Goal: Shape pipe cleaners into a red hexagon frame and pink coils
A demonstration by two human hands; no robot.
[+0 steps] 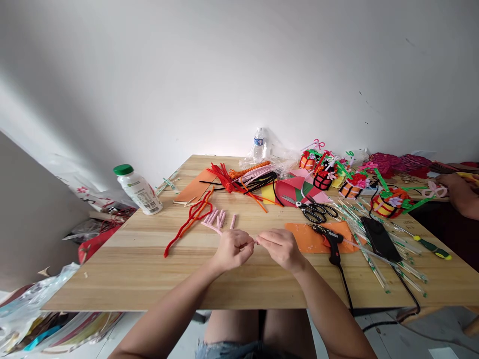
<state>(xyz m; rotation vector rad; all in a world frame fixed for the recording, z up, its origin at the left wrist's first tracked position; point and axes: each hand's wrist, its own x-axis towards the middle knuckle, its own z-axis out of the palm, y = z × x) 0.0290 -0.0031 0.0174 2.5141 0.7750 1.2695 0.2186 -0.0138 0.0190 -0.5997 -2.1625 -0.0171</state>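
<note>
My left hand (235, 249) is closed in a pinch on a pink pipe cleaner (211, 227), whose free end sticks out to the upper left. Close beside it, my right hand (281, 248) is also closed, its fingertips meeting the left ones at a small pinkish bit of the pipe cleaner; most of it is hidden by the fingers. Just beyond my left hand lie several short pink coiled pipe cleaners (221, 218). To their left are bent red pipe cleaners (187, 223). A black hot glue gun (331, 242) rests on an orange sheet (305, 236) to the right.
Scissors (316, 212), a phone (379, 239), wrapped glue sticks (376, 271) and a screwdriver (432, 247) lie on the right. Small flower baskets (389, 203) stand behind them. A white bottle (138, 190) stands at left. Another person's arm (462, 194) reaches in at far right.
</note>
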